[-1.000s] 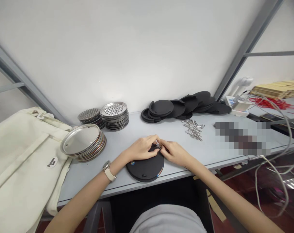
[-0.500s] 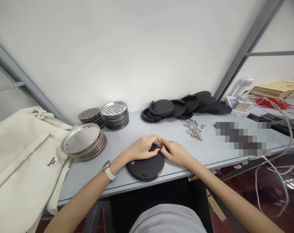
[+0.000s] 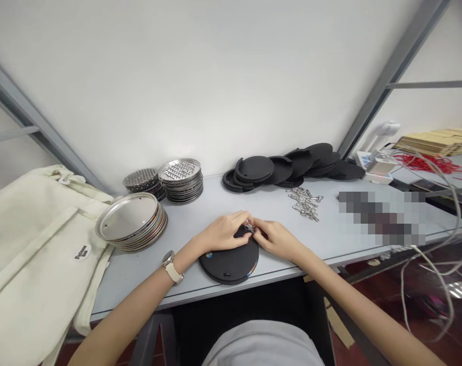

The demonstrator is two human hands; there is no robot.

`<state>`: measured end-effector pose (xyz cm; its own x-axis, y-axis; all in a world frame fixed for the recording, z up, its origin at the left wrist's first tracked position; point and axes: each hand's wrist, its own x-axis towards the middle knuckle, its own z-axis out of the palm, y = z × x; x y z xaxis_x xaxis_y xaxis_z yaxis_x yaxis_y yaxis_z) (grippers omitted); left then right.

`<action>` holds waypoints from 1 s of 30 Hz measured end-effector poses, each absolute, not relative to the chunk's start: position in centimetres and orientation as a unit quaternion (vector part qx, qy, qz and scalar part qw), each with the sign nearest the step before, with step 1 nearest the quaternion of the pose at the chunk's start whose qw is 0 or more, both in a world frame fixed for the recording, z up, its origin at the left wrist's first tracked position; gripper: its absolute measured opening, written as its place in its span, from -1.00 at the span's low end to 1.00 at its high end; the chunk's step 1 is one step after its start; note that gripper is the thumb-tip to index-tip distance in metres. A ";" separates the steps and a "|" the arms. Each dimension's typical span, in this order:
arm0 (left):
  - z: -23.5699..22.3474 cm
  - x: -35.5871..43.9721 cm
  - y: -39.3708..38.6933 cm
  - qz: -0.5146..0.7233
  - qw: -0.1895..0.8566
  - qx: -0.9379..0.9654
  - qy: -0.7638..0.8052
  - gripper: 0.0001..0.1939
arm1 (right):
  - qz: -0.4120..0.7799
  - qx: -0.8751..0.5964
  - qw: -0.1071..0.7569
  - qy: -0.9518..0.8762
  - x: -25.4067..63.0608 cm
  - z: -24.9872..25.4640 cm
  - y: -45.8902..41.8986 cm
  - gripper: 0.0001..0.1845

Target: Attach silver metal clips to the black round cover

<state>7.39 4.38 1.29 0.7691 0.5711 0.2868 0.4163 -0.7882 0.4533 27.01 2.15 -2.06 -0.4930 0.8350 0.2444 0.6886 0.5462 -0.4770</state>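
Both the left hand point(image 3: 225, 232) and the right hand point(image 3: 275, 241) pinch one small metal clip point(image 3: 249, 227) at the far edge of one round black disc point(image 3: 231, 267), which lies near the front edge of the table point(image 3: 185, 229). One stack of smooth rimmed trays point(image 3: 127, 218) and two stacks of textured metal discs point(image 3: 180, 173) stand to the left, beside one cream bag point(image 3: 32, 244), its contents hidden. Overlapping black pieces point(image 3: 255, 169) and loose clips point(image 3: 306, 204), too jumbled to count, lie behind and to the right.
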 end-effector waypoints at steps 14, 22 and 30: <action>1.1 7.4 4.4 0.213 0.149 0.918 0.299 -0.80 | 0.144 -0.430 0.220 -0.864 27.0 -2.2 2.2 -0.83; 1.2 7.3 4.4 0.208 0.159 0.922 0.286 -0.83 | 0.146 -0.422 0.221 -0.867 27.0 -2.0 2.2 -0.83; 1.2 7.3 4.5 0.202 0.169 0.927 0.265 -0.84 | 0.138 -0.431 0.225 -0.863 27.0 -2.2 2.1 -0.83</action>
